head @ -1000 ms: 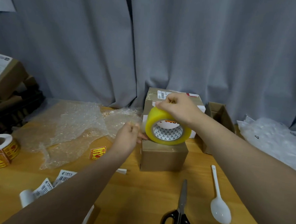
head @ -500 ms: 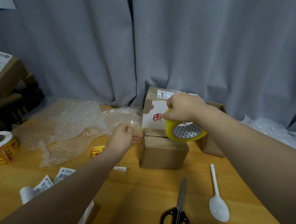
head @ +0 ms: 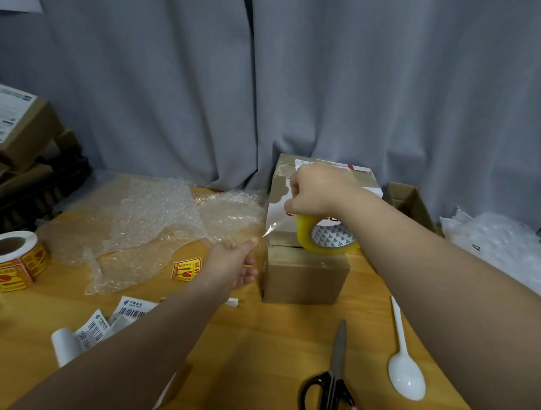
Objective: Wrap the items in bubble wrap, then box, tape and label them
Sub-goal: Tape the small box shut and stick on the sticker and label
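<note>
I curl the right hand (head: pixel 317 192) over the top of the yellow tape roll (head: pixel 327 240), with the fingers wrapped round its rim. The left hand (head: pixel 230 265) pinches the loose end of the clear strip of tape (head: pixel 272 228) between thumb and fingers. The strip is pulled tight between the two hands, so it stays flat and does not stick to itself.

The roll is low, right at the top of the small brown box (head: pixel 306 276) in the middle of the frame. I think this is the taping step: the strip has to go down over the seam where the flaps meet. I cannot tell if the tape touches the box yet.

Just behind it stands a bigger box (head: pixel 280 186) with a label on top. The bubble wrap (head: pixel 154 216) lies spread out to the left, pushed out of the way.

Lower down on the table (head: pixel 270 347) are the scissors (head: pixel 331 383), close by for cutting the tape, and a white spoon (head: pixel 406 374) at the lower right. The barcode labels (head: pixel 129 310) and the sticker roll (head: pixel 9 258) wait at the lower left for the last step.
</note>
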{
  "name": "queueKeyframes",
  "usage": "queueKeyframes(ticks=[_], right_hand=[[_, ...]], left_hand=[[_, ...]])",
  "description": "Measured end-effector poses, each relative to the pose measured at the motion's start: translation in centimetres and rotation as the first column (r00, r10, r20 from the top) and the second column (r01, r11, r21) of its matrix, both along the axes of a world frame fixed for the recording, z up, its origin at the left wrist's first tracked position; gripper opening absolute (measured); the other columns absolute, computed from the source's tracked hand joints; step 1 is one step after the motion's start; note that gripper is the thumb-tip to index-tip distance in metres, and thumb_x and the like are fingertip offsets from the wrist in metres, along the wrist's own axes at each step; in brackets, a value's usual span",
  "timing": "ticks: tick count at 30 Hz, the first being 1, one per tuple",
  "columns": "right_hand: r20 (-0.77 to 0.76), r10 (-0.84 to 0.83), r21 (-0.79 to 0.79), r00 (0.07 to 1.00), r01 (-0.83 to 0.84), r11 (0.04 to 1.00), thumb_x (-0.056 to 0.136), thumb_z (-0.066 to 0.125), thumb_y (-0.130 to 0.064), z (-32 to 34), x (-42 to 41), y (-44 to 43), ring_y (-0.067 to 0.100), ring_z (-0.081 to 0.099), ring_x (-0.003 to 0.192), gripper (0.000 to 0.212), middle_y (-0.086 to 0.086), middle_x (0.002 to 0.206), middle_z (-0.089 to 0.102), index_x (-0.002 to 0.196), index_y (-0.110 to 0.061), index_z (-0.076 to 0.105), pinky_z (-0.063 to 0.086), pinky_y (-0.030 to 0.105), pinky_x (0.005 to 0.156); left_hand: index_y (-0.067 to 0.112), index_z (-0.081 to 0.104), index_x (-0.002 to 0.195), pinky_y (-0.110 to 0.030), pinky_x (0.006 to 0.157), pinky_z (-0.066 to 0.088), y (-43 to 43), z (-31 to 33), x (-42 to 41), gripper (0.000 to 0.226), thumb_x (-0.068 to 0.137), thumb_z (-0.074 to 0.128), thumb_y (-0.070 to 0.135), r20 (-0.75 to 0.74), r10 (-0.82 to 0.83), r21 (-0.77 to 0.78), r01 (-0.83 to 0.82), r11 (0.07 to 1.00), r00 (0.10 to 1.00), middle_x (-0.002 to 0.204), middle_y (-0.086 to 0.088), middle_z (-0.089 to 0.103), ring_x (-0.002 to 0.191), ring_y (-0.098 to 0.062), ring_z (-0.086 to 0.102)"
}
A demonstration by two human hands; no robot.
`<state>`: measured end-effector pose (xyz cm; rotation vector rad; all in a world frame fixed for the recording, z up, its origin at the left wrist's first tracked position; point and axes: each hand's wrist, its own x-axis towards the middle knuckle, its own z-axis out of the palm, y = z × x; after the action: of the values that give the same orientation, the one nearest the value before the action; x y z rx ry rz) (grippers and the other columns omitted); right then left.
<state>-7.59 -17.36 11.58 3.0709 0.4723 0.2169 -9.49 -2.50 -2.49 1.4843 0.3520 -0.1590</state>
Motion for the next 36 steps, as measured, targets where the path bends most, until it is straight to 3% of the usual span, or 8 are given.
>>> queueKeyframes(ticks=[10, 15, 19, 22, 25, 29, 34, 36], right_hand=[[0.011, 0.023, -0.002, 1.0, -0.023, 1.0, 0.077, 0.06, -0.028, -0.2, 0.5, 0.9, 0.021, 0.05, 0.063, 0.019, 0.0, 0.065, 0.048, 0.081, -0.01, 0.065, 0.038, 0.026, 0.054], [-0.001, 0.03, 0.028, 1.0, -0.03, 0.999, 0.078, 0.06, -0.032, 0.1, 0.3, 0.9, 0.016, 0.043, 0.056, 0.022, 0.001, 0.063, 0.045, 0.069, -0.012, 0.059, 0.034, 0.025, 0.051], [0.031, 0.027, 0.022, 0.999, -0.028, 0.999, 0.076, 0.058, -0.032, -0.2, 0.6, 1.3, 0.016, 0.042, 0.055, 0.025, 0.002, 0.061, 0.044, 0.059, -0.016, 0.049, 0.026, 0.025, 0.048], [0.063, 0.041, 0.023, 0.997, -0.042, 0.999, 0.076, 0.058, -0.032, -0.6, 1.0, 1.6, 0.017, 0.039, 0.055, 0.03, 0.001, 0.06, 0.04, 0.056, -0.016, 0.041, 0.022, 0.026, 0.047], [0.072, 0.055, 0.04, 0.996, -0.058, 0.998, 0.076, 0.058, -0.032, -0.6, 1.2, 1.9, 0.025, 0.044, 0.065, 0.029, -0.001, 0.06, 0.04, 0.058, -0.018, 0.039, 0.024, 0.025, 0.047], [0.081, 0.049, 0.111, 0.996, -0.058, 0.992, 0.078, 0.058, -0.028, -0.5, 1.3, 1.3, 0.025, 0.046, 0.066, 0.022, 0.0, 0.064, 0.043, 0.063, -0.016, 0.046, 0.029, 0.025, 0.047], [0.054, 0.08, 0.228, 0.995, -0.09, 0.97, 0.081, 0.059, -0.031, 0.3, 1.2, -1.6, 0.026, 0.054, 0.075, 0.021, 0.003, 0.068, 0.053, 0.068, -0.014, 0.058, 0.039, 0.03, 0.058], [0.033, 0.019, 0.296, 0.999, -0.028, 0.955, 0.083, 0.061, -0.041, 0.3, 0.9, -3.8, 0.024, 0.053, 0.071, 0.035, 0.007, 0.07, 0.055, 0.075, -0.007, 0.061, 0.042, 0.035, 0.062]], left_hand=[[0.004, 0.052, 0.103, -0.019, 0.039, 0.038, -1.0, -1.0, -0.1, 0.039, 0.092, 0.055, 0.042, -0.072, -0.104, 0.215, 0.117, 0.97, 0.992, 0.067, -0.006, 0.05, 0.047, -0.013, 0.047], [0.003, 0.046, 0.121, -0.017, 0.039, 0.031, -0.4, -0.2, 0.1, 0.058, 0.092, 0.048, 0.053, -0.169, -0.164, 0.413, 0.221, 0.883, 0.972, 0.065, -0.007, 0.044, 0.048, -0.013, 0.038], [0.006, 0.035, 0.135, -0.034, 0.08, 0.048, 0.3, -0.7, 0.3, 0.066, 0.087, 0.061, 0.044, 0.032, -0.134, 0.652, 0.081, 0.754, 0.99, 0.122, -0.015, 0.047, 0.101, -0.028, 0.055], [0.017, 0.028, 0.145, -0.025, 0.103, 0.025, -0.6, 0.0, -0.4, 0.061, 0.095, 0.046, 0.047, 0.32, -0.169, 0.389, 0.034, 0.921, 0.932, 0.144, 0.004, 0.032, 0.133, -0.014, 0.033], [0.039, 0.009, 0.15, -0.038, 0.116, 0.009, -3.1, 0.1, -1.1, 0.094, 0.072, 0.03, 0.087, 0.2, -0.34, 0.063, 0.334, 0.941, 0.919, 0.156, 0.017, 0.012, 0.142, -0.009, 0.015], [0.033, -0.006, 0.15, -0.036, 0.116, 0.016, -2.9, 0.2, -0.8, 0.113, 0.065, 0.054, 0.075, 0.237, -0.489, 0.354, 0.394, 0.848, 0.84, 0.158, 0.012, -0.001, 0.145, -0.013, 0.008], [0.019, 0.02, 0.147, -0.025, 0.106, 0.03, -1.4, 1.1, 1.6, 0.108, 0.063, 0.082, 0.049, 0.158, -0.71, 0.764, 0.37, 0.528, 0.686, 0.142, 0.007, 0.023, 0.131, -0.01, 0.029], [0.021, 0.025, 0.143, -0.02, 0.098, 0.03, -1.3, 1.5, 1.6, 0.102, 0.064, 0.083, 0.045, 0.158, -0.712, 0.776, 0.36, 0.518, 0.684, 0.131, 0.01, 0.027, 0.119, -0.004, 0.031]])
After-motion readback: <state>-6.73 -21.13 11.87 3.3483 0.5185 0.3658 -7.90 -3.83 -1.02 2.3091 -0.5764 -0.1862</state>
